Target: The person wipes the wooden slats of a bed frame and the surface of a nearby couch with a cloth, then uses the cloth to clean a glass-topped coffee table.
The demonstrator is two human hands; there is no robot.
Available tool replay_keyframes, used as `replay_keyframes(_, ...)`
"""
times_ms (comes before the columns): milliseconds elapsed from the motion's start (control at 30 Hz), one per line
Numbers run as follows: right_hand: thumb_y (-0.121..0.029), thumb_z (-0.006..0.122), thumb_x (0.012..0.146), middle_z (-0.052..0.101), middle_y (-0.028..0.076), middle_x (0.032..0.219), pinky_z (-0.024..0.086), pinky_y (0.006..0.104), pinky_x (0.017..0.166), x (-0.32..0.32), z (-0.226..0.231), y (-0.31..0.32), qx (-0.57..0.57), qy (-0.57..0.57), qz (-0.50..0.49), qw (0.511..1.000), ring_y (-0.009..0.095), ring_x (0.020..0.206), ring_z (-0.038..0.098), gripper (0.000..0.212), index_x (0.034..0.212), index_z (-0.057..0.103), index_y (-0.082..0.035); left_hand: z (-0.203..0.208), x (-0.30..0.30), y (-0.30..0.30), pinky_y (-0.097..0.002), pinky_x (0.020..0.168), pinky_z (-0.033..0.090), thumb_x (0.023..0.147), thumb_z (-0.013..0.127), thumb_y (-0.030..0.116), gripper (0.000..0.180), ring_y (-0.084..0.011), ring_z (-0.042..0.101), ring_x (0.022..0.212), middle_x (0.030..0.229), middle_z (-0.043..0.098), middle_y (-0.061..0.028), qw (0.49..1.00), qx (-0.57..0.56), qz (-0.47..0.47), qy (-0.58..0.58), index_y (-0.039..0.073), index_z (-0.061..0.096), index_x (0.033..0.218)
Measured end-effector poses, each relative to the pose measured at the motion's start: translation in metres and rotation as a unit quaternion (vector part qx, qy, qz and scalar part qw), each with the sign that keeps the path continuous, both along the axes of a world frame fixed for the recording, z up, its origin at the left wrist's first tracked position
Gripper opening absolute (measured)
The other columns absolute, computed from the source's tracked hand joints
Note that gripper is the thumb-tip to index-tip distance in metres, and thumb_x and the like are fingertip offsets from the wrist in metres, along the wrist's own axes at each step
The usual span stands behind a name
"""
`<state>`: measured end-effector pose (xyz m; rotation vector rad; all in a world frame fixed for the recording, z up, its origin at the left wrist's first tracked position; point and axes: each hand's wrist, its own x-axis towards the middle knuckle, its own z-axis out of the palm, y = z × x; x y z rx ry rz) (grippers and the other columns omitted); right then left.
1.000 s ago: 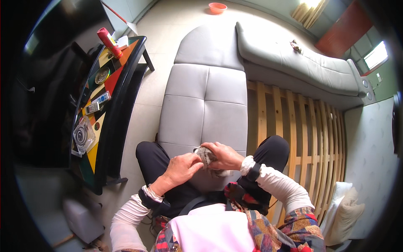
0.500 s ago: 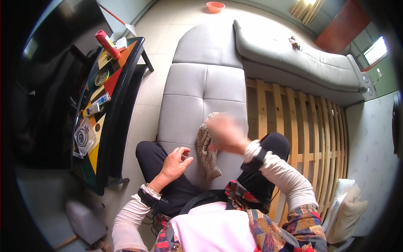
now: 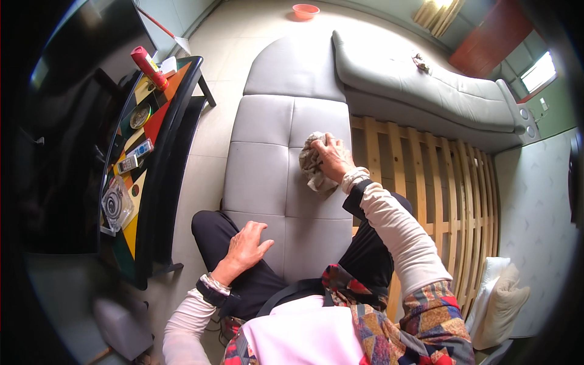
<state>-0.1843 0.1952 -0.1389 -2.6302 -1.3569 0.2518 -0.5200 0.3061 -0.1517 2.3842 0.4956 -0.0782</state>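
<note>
A long grey padded seat [image 3: 258,176] stretches away from between my legs. My right hand [image 3: 333,159] presses a crumpled, patterned cloth [image 3: 313,169] onto its surface, near the right edge, with the fingers curled over the cloth. Over my left thigh hovers my left hand [image 3: 245,247], its fingers apart and holding nothing. Part of the cloth is hidden under the right hand.
To the left stands a black-edged TV table [image 3: 159,158] with a red can [image 3: 149,68] and remote controls [image 3: 135,157]. On the right lie a wooden slatted bed base [image 3: 420,176], a padded grey headboard [image 3: 420,85] and pillows [image 3: 502,301]. An orange basin [image 3: 306,11] sits on the far floor.
My right hand has pushed the cloth farther away along the seat, and the cloth is now bunched up rather than trailing toward me. The left hand has barely moved.
</note>
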Motion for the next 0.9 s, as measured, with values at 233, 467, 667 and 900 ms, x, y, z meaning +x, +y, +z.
replay_keyframes(233, -0.002, 0.067, 0.079, 0.052, 0.025, 0.123, 0.056, 0.055, 0.09, -0.061, -0.01, -0.054, 0.029, 0.076, 0.168, 0.982, 0.048, 0.119, 0.053, 0.046, 0.122, 0.06, -0.018, 0.007, 0.0, -0.003, -0.0464, 0.092, 0.055, 0.092, 0.074, 0.03, 0.039, -0.0375, 0.066, 0.108, 0.116, 0.066, -0.0166, 1.0, -0.022, -0.01, 0.02, 0.004, 0.065, 0.119)
replay_keyframes(467, 0.0, 0.068, 0.073, 0.051, 0.024, 0.118, 0.054, 0.0527, 0.09, -0.134, 0.031, -0.095, -0.037, 0.249, 0.272, 0.929, 0.047, 0.112, 0.057, 0.054, 0.124, 0.06, -0.017, 0.012, 0.014, -0.019, -0.046, 0.09, 0.055, 0.092, 0.074, 0.029, 0.036, -0.0364, 0.066, 0.106, 0.111, 0.067, -0.0148, 0.997, -0.05, -0.064, 0.003, 0.006, 0.066, 0.118)
replay_keyframes(667, 0.001, 0.067, 0.074, 0.054, 0.025, 0.117, 0.053, 0.0515, 0.088, -0.039, 0.031, -0.069, 0.135, 0.062, 0.036, 0.988, 0.046, 0.11, 0.055, 0.045, 0.115, 0.061, -0.013, 0.014, 0.016, -0.019, -0.0464, 0.089, 0.055, 0.092, 0.074, 0.029, 0.034, -0.0368, 0.067, 0.103, 0.109, 0.067, -0.0144, 0.998, -0.021, -0.055, -0.03, 0.007, 0.066, 0.117)
replay_keyframes(900, -0.006, 0.065, 0.076, 0.06, 0.028, 0.111, 0.052, 0.0518, 0.092, -0.005, -0.011, -0.078, 0.015, 0.082, -0.002, 0.997, 0.047, 0.109, 0.06, 0.034, 0.11, 0.062, -0.011, 0.005, 0.005, -0.019, -0.0458, 0.088, 0.055, 0.091, 0.074, 0.029, 0.034, -0.0361, 0.067, 0.104, 0.108, 0.067, -0.0144, 0.998, -0.002, -0.055, 0.024, 0.007, 0.066, 0.116)
